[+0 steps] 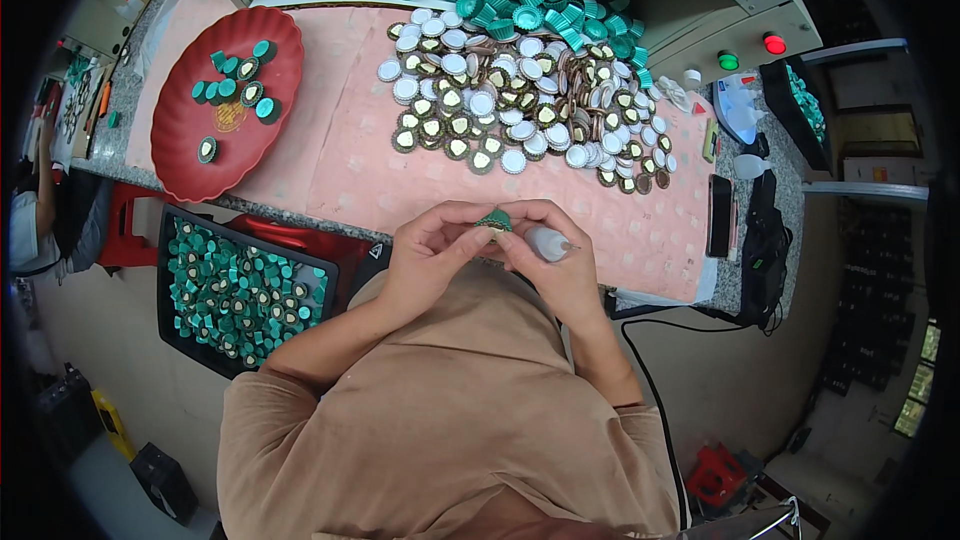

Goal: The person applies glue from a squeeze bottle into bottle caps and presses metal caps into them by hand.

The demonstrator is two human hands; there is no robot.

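Note:
At the table's near edge, my left hand (424, 252) and my right hand (556, 275) are closed together. Their fingertips pinch a small green fluted cup (494, 220) between them. A whitish squeeze bottle with a thin nozzle (545, 243) is also tucked in my right hand, its tip pointing right. Beyond my hands spreads a heap of round scalloped discs (480, 105), some white-faced and others brown-rimmed with a pale gold centre. Behind them lies a pile of green fluted cups (528, 16). The inside of the held cup is mostly hidden by my fingers.
A red scalloped tray (180, 155) with several green pieces stands at the left. Below it sits a black bin (245, 370) of green pieces. At the right are a phone (719, 217), a black pouch (765, 250) and a cable (655, 370). Another person (60, 215) is at far left.

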